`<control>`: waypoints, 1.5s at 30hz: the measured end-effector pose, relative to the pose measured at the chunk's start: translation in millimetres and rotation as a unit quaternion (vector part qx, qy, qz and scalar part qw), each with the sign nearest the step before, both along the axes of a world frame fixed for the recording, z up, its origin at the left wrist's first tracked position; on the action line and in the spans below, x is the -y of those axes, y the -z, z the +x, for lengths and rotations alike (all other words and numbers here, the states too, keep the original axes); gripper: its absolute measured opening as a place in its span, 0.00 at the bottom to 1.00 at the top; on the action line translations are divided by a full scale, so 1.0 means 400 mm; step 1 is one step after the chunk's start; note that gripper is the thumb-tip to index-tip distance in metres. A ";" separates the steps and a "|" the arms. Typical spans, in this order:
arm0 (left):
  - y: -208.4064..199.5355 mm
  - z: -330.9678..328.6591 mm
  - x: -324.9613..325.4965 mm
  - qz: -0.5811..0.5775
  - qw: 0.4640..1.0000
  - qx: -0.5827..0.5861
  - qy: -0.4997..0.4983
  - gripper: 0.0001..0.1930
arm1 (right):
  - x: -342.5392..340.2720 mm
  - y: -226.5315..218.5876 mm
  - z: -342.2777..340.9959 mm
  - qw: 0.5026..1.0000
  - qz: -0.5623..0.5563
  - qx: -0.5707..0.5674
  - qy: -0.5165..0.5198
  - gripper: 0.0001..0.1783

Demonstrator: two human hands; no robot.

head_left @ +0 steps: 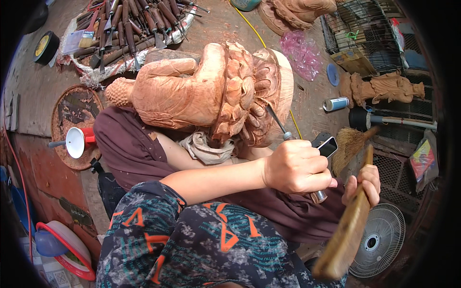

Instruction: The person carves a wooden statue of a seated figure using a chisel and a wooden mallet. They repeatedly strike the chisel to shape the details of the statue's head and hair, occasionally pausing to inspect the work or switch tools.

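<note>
Nearest the camera, the right hand (363, 185) wraps its fingers around a flat wooden mallet (346, 225), whose broad end hangs low while the handle rises toward the chisel. Just above and left of it, the left hand (295, 168) closes in a full fist on the chisel (293, 144), forearm crossing the lap from the lower left, wrist bent so the steel shank slants up and away. The blade tip rests in the ornate folds of the reddish wood carving (206, 91), which lies on its side across the person's lap over dark cloth. The step in hand looks like detail carving: tool seated, mallet drawn clear of the handle end. The next strike, as I judge it, calls for a light, square tap on the chisel's butt with the left fist holding the angle steady, so the edge does not skid across the thin petals. Farther off, a spread of carving tools (134, 24) lies on a cloth on the ground.
</note>
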State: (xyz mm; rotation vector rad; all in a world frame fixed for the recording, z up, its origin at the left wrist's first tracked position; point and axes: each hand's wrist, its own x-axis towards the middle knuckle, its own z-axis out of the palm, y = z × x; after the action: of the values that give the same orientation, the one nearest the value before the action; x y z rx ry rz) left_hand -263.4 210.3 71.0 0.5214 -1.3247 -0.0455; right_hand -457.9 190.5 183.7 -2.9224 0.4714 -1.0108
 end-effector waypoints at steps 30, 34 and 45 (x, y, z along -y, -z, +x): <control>-0.027 0.005 0.043 0.065 0.996 -0.029 -0.048 0.18 | 0.028 0.039 0.002 0.991 0.060 0.032 0.119 0.16; -0.032 0.019 0.043 0.081 0.995 -0.035 -0.052 0.18 | 0.034 0.006 0.017 0.986 0.037 -0.076 0.143 0.16; 0.011 0.044 0.004 0.081 0.995 0.052 -0.001 0.07 | 0.036 -0.010 0.030 0.971 0.070 -0.156 0.164 0.17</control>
State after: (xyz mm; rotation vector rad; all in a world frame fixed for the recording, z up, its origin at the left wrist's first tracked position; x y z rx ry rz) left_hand -245.7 208.9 66.5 0.6695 -1.4297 -0.1262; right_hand -445.9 176.0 187.5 -2.9389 1.0183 -0.4992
